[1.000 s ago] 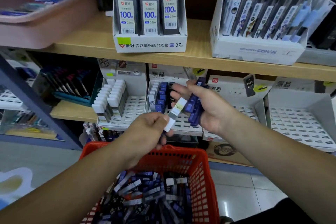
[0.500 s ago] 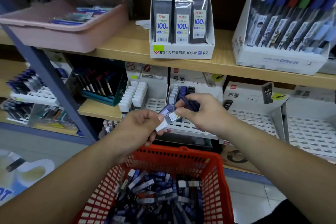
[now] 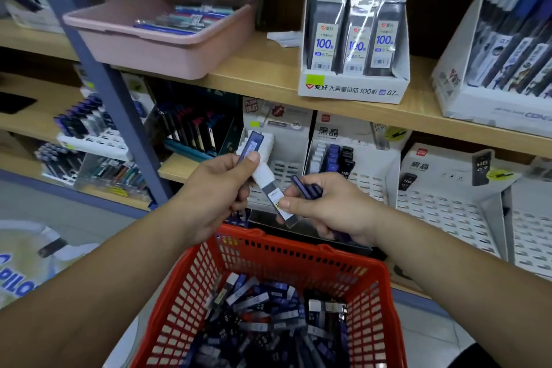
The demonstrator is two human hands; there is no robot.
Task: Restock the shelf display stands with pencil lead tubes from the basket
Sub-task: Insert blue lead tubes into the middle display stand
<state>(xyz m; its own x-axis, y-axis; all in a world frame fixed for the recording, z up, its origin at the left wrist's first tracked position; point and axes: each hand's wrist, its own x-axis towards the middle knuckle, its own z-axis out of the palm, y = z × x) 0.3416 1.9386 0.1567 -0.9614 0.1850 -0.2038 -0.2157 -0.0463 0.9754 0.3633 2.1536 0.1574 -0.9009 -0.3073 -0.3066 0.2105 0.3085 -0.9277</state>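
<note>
We anchor everything to the red basket point(image 3: 298, 249), low centre, with its load of pencil lead tubes point(image 3: 263, 317) heaped loose inside. Up and left of the basket, on the upper shelf, sits a pink tray point(image 3: 155, 51) of pens, not part of our job.

Just above the basket's far rim, on the left, is the left hand point(image 3: 212, 188). Its fingers are curled and the thumb presses a blue tube point(image 3: 253, 145) upright against the forefinger, likely kept apart as a different sort.

Between the hands, above the same rim, a white-capped tube point(image 3: 270, 188) slants down to the right. Its cap end lies at the left hand's fingers – we cannot tell if that hand grips it too. Its lower end is pinched by thumb and forefinger of the right hand point(image 3: 337, 209). The other fingers curl round a bundle of dark tubes point(image 3: 307, 188); we judge it is gathering a batch by type before slotting.

Beyond the basket, right of centre, is the part-filled display stand point(image 3: 376, 176). Further right is another white slotted stand point(image 3: 442, 212) – both probable targets.
</note>
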